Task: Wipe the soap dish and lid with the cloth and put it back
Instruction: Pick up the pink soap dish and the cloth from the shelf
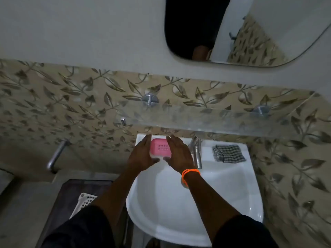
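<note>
Flanking the pink soap dish (160, 147) on the sink's (232, 176) far-left rim, your left hand (143, 155) and right hand (179, 154) clasp its sides; the checked cloth (228, 152) lies far right.

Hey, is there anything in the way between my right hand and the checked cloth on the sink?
Yes, the tap. It stands on the sink rim between your right hand, which is at the pink soap dish with your left hand, and the checked cloth on the rim's far right side. Reach over or around it.
</note>
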